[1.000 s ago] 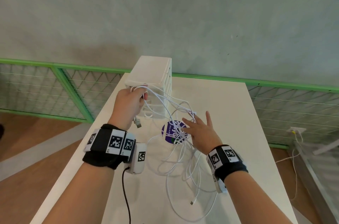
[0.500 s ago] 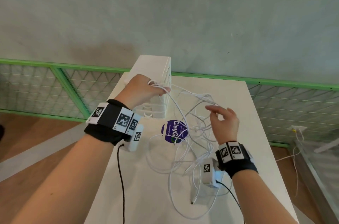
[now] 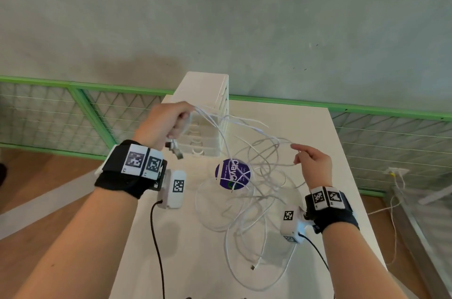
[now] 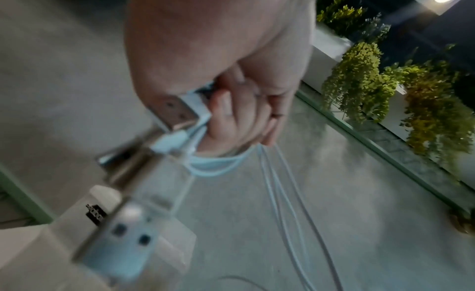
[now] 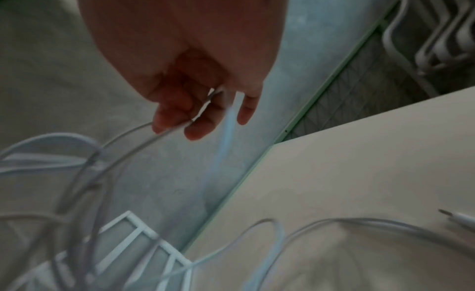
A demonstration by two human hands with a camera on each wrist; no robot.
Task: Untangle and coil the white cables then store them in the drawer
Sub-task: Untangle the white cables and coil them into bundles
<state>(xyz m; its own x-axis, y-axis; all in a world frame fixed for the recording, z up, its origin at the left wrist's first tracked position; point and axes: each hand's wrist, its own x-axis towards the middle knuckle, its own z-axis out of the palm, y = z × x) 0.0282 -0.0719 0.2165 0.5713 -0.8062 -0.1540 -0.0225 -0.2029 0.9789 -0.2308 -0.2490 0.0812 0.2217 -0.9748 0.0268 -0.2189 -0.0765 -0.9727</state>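
Observation:
A tangle of white cables (image 3: 256,191) hangs between my two raised hands and trails in loops down onto the white table (image 3: 318,127). My left hand (image 3: 168,122) grips a bundle of cable loops (image 4: 216,165) in front of the white drawer unit (image 3: 208,112); USB plugs (image 4: 172,112) dangle under its fist. To the right, my right hand (image 3: 308,159) pinches a single strand (image 5: 144,137) between thumb and fingers (image 5: 164,120). A loose plug end (image 3: 254,265) lies on the table near me.
A round purple sticker (image 3: 232,174) sits on the table under the cables. Green mesh railing (image 3: 73,115) runs behind the table on both sides, against a grey wall. Wood floor lies on the left. Black wrist-camera leads (image 3: 156,249) hang below my forearms.
My right hand lifted off the table, turned and took hold of a strand out to the right. My left hand rose with its bundle, pulling the tangle up and apart.

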